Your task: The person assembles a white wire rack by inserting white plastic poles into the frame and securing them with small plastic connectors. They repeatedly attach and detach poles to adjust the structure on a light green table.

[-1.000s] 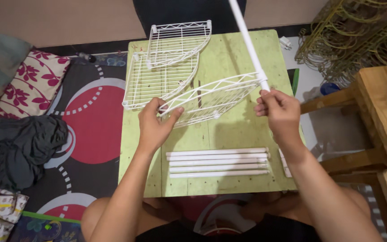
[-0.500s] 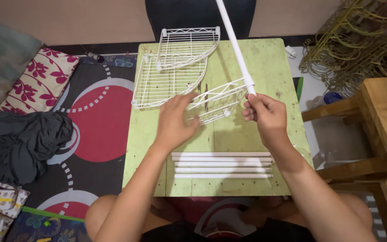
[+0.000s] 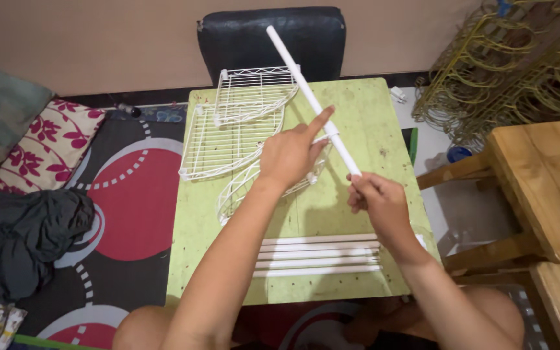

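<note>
While the green table (image 3: pixel 358 104) sits on a red-and-black rug (image 3: pixel 124 214) against a beige wall, the white tube (image 3: pixel 306 91) slants over it, long axis running from near-right up to far-left. Right hand (image 3: pixel 378 204) closed around its lower end. Left hand (image 3: pixel 290 155) loosely open, forefinger extended against the tube, above the wire shelves (image 3: pixel 241 123). Four spare tubes (image 3: pixel 319 255) lie flat near the front edge.

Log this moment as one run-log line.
right hand: grips white tube at lower end | left hand: on wire shelf, forefinger at tube | green table: four spare tubes
</note>
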